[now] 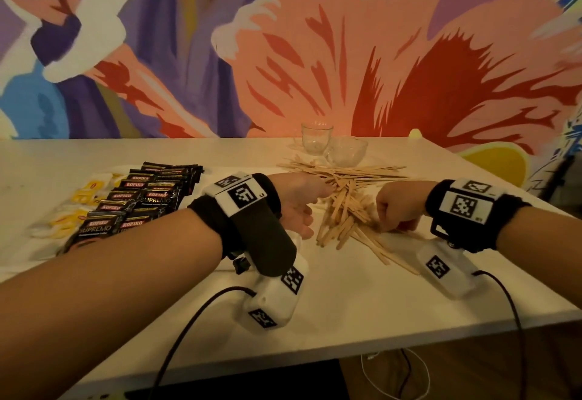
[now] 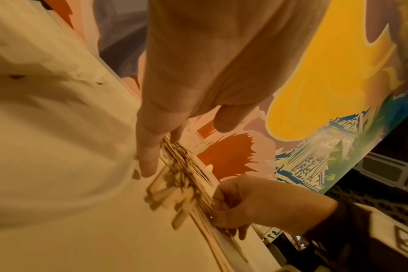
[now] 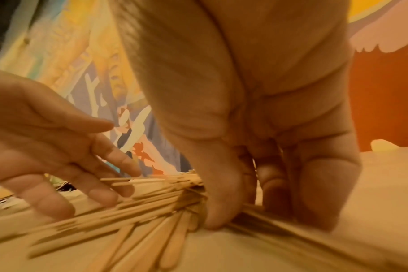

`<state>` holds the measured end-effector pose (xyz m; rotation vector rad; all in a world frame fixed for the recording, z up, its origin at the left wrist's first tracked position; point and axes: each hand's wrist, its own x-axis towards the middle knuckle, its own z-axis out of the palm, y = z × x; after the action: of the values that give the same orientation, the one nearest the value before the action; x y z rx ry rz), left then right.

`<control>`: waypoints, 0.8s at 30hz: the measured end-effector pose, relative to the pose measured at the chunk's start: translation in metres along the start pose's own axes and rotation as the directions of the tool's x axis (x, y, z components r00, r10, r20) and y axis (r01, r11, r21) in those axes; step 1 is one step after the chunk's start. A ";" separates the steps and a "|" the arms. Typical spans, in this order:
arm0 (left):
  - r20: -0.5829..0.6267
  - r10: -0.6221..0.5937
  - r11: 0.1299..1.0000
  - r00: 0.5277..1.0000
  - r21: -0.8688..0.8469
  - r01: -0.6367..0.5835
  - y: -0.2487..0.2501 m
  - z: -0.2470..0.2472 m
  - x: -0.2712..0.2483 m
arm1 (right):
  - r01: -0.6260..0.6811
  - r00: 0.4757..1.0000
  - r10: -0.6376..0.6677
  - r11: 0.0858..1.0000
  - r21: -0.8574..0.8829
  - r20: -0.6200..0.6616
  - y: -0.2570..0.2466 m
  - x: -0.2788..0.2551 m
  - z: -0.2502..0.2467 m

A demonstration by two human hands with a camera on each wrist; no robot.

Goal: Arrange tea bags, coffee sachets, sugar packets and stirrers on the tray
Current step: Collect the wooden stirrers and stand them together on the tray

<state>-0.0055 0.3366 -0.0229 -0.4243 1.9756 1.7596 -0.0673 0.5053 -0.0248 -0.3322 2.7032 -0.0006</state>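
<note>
A loose pile of wooden stirrers lies in the middle of the white table. My left hand lies against the pile's left side with its fingers straight and spread; the right wrist view shows these fingers touching the stirrers. My right hand sits on the pile's right side, its fingers curled down round a bunch of stirrers. In the left wrist view, the right hand grips them low against the table. Black coffee sachets lie in rows at the left.
Yellow and white packets lie left of the sachets. Two glass cups stand behind the pile, near the painted wall. Black cables hang from my wrists over the table's front edge.
</note>
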 end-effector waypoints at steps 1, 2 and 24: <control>0.021 -0.021 1.000 1.000 -0.005 0.021 0.001 0.001 -0.001 | 0.001 1.000 -0.001 1.000 0.011 -0.004 -0.003 -0.001 0.000; 0.054 -0.056 0.998 0.997 -0.001 0.056 0.002 0.004 -0.001 | 0.006 1.000 -0.005 1.000 0.026 -0.011 -0.008 -0.003 0.001; 0.021 -0.064 0.976 0.998 -0.205 0.067 0.008 -0.007 0.020 | -0.174 0.976 0.217 0.744 0.645 0.012 -0.019 0.036 -0.016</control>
<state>-0.0271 0.3317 -0.0259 -0.5375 1.7554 1.9264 -0.1014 0.4774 -0.0242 0.1710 2.5815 -0.8771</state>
